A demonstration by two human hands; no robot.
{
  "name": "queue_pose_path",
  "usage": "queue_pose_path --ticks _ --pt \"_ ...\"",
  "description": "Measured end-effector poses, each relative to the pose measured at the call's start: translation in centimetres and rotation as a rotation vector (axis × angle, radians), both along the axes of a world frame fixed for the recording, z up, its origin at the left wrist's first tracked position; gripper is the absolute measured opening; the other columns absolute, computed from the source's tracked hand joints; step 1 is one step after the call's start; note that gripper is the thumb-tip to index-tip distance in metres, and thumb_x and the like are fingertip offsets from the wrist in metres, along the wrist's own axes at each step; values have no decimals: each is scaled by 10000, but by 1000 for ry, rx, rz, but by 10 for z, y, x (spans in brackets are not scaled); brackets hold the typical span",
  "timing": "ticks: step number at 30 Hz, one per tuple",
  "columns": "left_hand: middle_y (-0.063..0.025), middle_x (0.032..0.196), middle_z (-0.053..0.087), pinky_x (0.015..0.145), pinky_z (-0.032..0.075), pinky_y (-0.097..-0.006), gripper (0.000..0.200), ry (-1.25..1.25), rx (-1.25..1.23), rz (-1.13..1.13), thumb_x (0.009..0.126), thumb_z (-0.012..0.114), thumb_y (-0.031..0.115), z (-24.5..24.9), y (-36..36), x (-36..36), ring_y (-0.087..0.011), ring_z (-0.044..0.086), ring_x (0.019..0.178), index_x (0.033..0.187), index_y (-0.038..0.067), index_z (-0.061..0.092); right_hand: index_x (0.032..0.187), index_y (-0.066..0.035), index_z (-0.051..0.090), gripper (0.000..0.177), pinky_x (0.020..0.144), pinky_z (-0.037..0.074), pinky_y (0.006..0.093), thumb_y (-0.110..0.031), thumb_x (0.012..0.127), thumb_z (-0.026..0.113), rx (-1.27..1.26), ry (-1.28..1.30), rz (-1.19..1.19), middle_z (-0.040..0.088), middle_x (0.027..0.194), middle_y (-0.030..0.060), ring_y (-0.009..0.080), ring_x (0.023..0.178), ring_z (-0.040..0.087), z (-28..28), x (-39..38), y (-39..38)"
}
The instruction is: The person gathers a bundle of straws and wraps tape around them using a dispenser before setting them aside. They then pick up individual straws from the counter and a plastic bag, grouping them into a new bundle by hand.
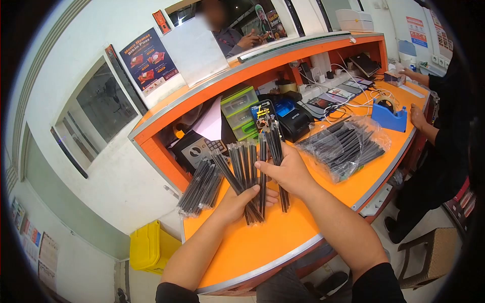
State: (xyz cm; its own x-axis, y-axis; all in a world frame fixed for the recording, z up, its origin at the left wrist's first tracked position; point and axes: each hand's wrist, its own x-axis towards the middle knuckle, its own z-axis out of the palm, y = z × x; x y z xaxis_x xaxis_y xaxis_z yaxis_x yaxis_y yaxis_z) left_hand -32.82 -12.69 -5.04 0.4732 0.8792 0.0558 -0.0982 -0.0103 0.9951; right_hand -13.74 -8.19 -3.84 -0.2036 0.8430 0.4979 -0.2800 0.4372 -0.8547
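Observation:
Several thin black sticks in clear wrappers fan out above my left hand, whose fingers are wrapped round their lower part. My right hand grips another upright bunch of black sticks, its thumb reaching toward the sticks beside it. Left of my hands, a pile of wrapped black sticks lies on the orange counter. To the right, a large clear plastic bag holds many more black sticks lying flat.
Behind my hands stand a safe, green drawers and a black printer. A blue tape dispenser is at the right, near another person's hands. A yellow bin stands lower left. Someone is visible beyond the window.

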Motion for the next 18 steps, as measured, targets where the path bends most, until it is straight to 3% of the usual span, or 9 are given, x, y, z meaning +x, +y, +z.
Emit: queue_pose_path --ticks 9,15,18 --pt "-280 1146 659 920 577 -407 430 -34 -40 34 1044 515 234 -1 0 -1 -340 691 1049 1332 -82 473 1093 -18 618 273 786 518 299 -111 864 734 -19 17 30 660 930 36 122 862 627 0 1 1" --pt "-276 1117 664 902 588 -421 435 19 -31 58 1033 556 232 -1 0 -2 -346 700 1022 1323 -82 474 1137 -20 632 298 744 527 279 -118 879 744 14 74 97 682 946 53 112 839 641 0 -2 -1" --pt "-273 1116 664 898 591 -425 435 7 -36 53 1034 559 233 -2 1 -2 -342 703 1013 1320 -84 475 1109 -22 646 259 710 533 273 -114 887 744 -84 32 159 694 937 51 104 807 645 4 2 -4"
